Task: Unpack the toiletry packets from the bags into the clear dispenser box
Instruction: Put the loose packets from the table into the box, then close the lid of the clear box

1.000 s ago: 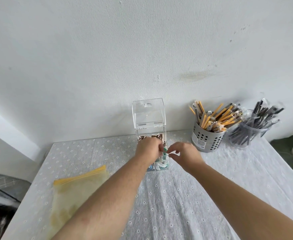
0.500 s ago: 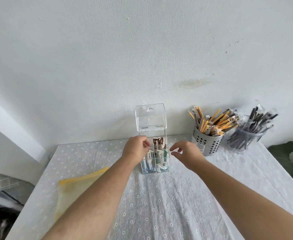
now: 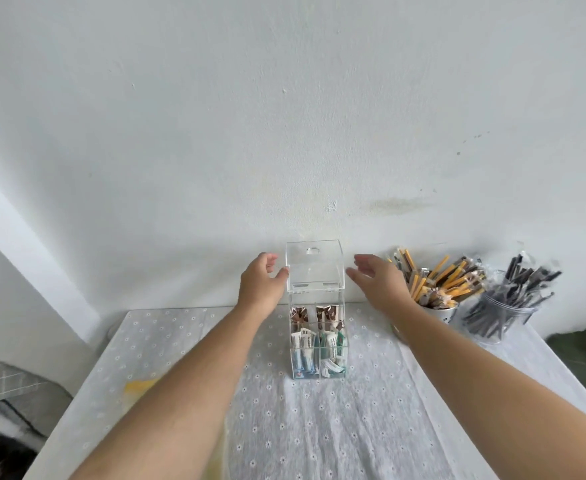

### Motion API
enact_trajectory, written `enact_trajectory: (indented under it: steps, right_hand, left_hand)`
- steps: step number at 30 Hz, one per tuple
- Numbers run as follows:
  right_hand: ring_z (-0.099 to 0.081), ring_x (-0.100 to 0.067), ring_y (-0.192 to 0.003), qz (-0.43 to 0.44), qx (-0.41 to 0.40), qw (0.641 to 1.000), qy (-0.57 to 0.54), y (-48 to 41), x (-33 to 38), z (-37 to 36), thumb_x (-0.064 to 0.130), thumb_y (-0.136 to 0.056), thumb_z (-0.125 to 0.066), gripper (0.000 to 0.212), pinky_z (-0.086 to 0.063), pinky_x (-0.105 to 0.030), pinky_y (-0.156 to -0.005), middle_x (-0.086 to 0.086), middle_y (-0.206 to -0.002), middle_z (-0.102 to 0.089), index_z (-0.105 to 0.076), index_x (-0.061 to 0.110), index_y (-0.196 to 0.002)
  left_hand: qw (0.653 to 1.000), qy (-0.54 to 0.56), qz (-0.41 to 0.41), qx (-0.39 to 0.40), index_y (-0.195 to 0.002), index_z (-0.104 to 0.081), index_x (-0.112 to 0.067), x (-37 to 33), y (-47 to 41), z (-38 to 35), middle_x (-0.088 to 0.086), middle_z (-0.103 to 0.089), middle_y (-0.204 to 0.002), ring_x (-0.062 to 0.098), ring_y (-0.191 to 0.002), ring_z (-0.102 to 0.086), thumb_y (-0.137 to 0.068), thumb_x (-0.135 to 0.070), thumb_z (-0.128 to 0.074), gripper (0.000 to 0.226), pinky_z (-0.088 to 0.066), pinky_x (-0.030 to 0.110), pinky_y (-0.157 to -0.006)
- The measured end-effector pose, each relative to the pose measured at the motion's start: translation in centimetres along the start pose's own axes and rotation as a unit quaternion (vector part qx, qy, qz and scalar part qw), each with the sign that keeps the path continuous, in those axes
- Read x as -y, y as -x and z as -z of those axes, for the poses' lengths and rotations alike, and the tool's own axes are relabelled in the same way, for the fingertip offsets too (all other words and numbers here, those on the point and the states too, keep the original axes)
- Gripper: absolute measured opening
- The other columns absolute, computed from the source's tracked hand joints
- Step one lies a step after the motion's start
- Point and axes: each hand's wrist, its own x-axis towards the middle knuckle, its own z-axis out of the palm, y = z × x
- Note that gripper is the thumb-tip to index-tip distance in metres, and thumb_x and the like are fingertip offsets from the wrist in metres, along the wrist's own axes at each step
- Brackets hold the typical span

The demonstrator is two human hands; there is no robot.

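The box (image 3: 317, 337) stands upright at frame centre on the desk (image 3: 319, 427), long axis vertical, packets (image 3: 319, 344) filling its compartments, its lid (image 3: 315, 266) raised toward the wall. My left hand (image 3: 262, 285) touches the lid's left edge, fingers loosely curled; my right hand (image 3: 376, 280) hovers just beside it, fingers spread, empty. Probably closing now: press both edges evenly, lower gently, don't tip it.

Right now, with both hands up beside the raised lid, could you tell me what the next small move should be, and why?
Probably swing the lid down shut. It stands upright over the clear dispenser box, whose compartments already hold packets, and the left hand and right hand, both empty and open, flank it, the left thumb at its edge.
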Motion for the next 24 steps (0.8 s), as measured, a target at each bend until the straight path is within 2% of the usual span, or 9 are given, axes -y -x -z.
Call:
enact_trajectory:
  steps: [2, 5, 9, 17, 20, 24]
  right_hand:
    - [-0.052, -0.019, -0.126, -0.011, 0.025, 1.000, 0.014, -1.4, 0.5, -0.4, 0.037, -0.089, -0.060, 0.055, -0.044, -0.031, -0.096, -0.007, -0.136, -0.056, -0.047, 0.013, -0.137]
    - [-0.050, -0.024, -0.128, -0.028, 0.049, 0.998, 0.031, -2.4, 0.9, -1.2, 0.040, -0.091, -0.057, 0.058, -0.040, -0.038, -0.107, -0.010, -0.139, -0.053, -0.043, 0.011, -0.140]
    - [-0.051, -0.024, -0.125, -0.037, 0.063, 0.997, 0.026, -2.2, 0.3, -2.4, 0.037, -0.092, -0.055, 0.054, -0.040, -0.035, -0.103, -0.010, -0.135, -0.055, -0.046, 0.009, -0.137]
    - [-0.052, -0.023, -0.125, -0.038, 0.026, 0.999, -0.016, -1.5, 0.9, -2.3, 0.034, -0.094, -0.053, 0.048, -0.040, -0.031, -0.100, -0.008, -0.135, -0.057, -0.050, 0.009, -0.135]
    - [-0.058, -0.019, -0.111, -0.039, -0.014, 0.997, -0.061, -0.4, 1.3, -2.0, 0.036, -0.094, -0.051, 0.042, -0.042, -0.027, -0.089, -0.004, -0.120, -0.064, -0.056, 0.010, -0.127]
    - [-0.064, -0.020, -0.096, -0.034, -0.062, 0.988, -0.135, 2.4, 0.9, -1.5, 0.042, -0.094, -0.048, 0.037, -0.052, -0.039, -0.087, -0.002, -0.100, -0.068, -0.062, 0.015, -0.114]
  left_hand:
    - [0.999, 0.002, 0.020, 0.042, -0.134, -0.045, -0.013, -0.3, -0.9, -0.5, 0.005, -0.051, -0.138, 0.017, -0.128, -0.048, -0.090, -0.026, -0.058, 0.048, -0.036, 0.029, -0.105]
    - [0.996, 0.017, 0.050, 0.074, -0.140, -0.039, -0.015, -0.4, -1.5, -1.3, 0.006, -0.047, -0.142, 0.019, -0.131, -0.045, -0.090, -0.027, -0.058, 0.054, -0.036, 0.033, -0.108]
    - [0.993, 0.049, 0.070, 0.076, -0.136, -0.044, -0.017, -0.1, -1.4, -2.1, 0.006, -0.053, -0.137, 0.020, -0.124, -0.052, -0.089, -0.026, -0.059, 0.050, -0.041, 0.035, -0.105]
    - [0.988, 0.105, 0.078, 0.082, -0.136, -0.046, -0.014, -0.1, -0.9, -1.3, 0.005, -0.052, -0.140, 0.017, -0.125, -0.050, -0.088, -0.021, -0.061, 0.051, -0.037, 0.029, -0.105]
    - [0.986, 0.133, 0.081, 0.054, -0.134, -0.047, -0.012, -0.6, 0.3, -0.7, 0.005, -0.053, -0.137, 0.017, -0.121, -0.052, -0.091, -0.022, -0.058, 0.046, -0.038, 0.026, -0.097]
    - [0.985, 0.154, 0.080, 0.024, -0.131, -0.052, -0.016, -0.9, 3.4, 0.0, 0.004, -0.059, -0.129, 0.020, -0.109, -0.057, -0.093, -0.033, -0.053, 0.042, -0.041, 0.030, -0.093]
